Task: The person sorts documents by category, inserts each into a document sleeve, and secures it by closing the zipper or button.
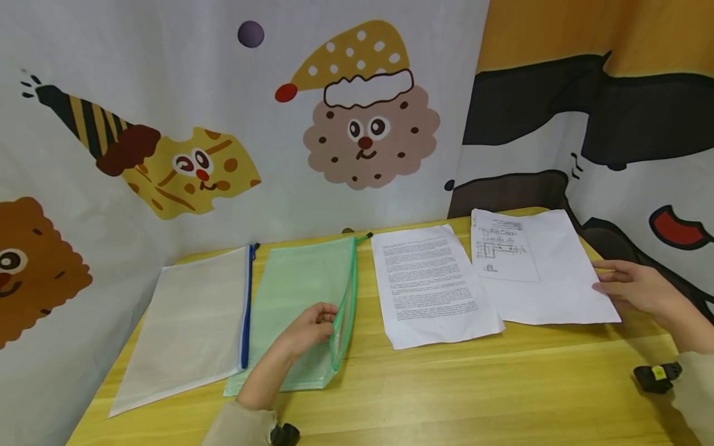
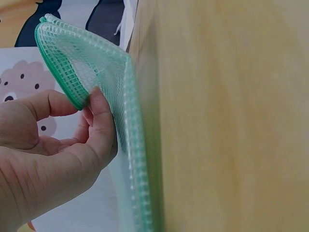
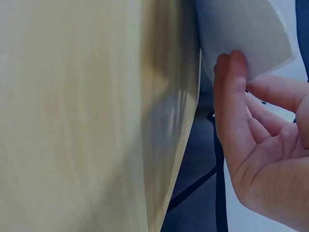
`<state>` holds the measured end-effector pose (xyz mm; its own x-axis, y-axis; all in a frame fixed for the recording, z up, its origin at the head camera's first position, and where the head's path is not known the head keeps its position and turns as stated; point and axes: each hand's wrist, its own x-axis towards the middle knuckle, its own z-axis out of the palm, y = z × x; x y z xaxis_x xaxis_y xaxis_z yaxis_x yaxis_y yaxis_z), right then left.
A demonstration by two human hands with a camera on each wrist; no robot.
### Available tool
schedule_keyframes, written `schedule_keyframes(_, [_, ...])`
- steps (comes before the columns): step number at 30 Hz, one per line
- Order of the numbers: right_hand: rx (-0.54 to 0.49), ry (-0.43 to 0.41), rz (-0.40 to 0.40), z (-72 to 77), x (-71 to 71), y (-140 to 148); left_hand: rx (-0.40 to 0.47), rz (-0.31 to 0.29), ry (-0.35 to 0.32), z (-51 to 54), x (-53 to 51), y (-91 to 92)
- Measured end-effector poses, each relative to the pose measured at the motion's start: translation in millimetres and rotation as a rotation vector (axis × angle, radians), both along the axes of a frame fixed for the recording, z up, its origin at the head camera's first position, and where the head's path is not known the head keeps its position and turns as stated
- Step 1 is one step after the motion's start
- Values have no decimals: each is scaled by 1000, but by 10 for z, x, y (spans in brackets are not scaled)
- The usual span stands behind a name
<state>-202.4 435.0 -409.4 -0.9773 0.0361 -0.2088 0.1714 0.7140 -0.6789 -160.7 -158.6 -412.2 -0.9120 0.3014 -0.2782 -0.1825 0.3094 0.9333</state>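
My left hand [image 1: 308, 329] pinches the right, zipped edge of a green mesh zipper pouch [image 1: 304, 272]. The mouth of the pouch gapes, and its lifted edge shows in the left wrist view between thumb and fingers [image 2: 99, 113]. At the far right, my right hand [image 1: 641, 288] holds the right edge of a white sheet of paper [image 1: 563, 272] with a printed diagram. In the right wrist view that sheet [image 3: 246, 36] bends up from the table where the fingertips [image 3: 236, 60] grip it.
A white zipper pouch [image 1: 189, 328] with a blue zip lies left of the green one, their edges close together. Between the green pouch and the diagram sheet lies a page of printed text [image 1: 426, 285]. The wooden table [image 1: 446, 396] meets a cartoon-printed curtain [image 1: 212, 62] behind.
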Motion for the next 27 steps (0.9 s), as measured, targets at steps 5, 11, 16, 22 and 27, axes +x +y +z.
schedule_keyframes(5, [-80, 61, -46, 14, 56, -40, 6, -1, 1, -2, 6, -1])
schedule_keyframes(11, [-177, 114, -84, 94, 99, -52, -7, -4, -2, 14, 19, 7])
schedule_keyframes(16, [-196, 165, -119, 159, 137, -49, -9, -12, -2, 34, 32, 8])
schedule_keyframes(22, [-215, 217, -150, 233, 191, -28, -17, -15, -1, 35, 35, -2])
schedule_keyframes(27, [-271, 249, -171, 279, 234, 3, -19, -5, -8, 22, 32, -16])
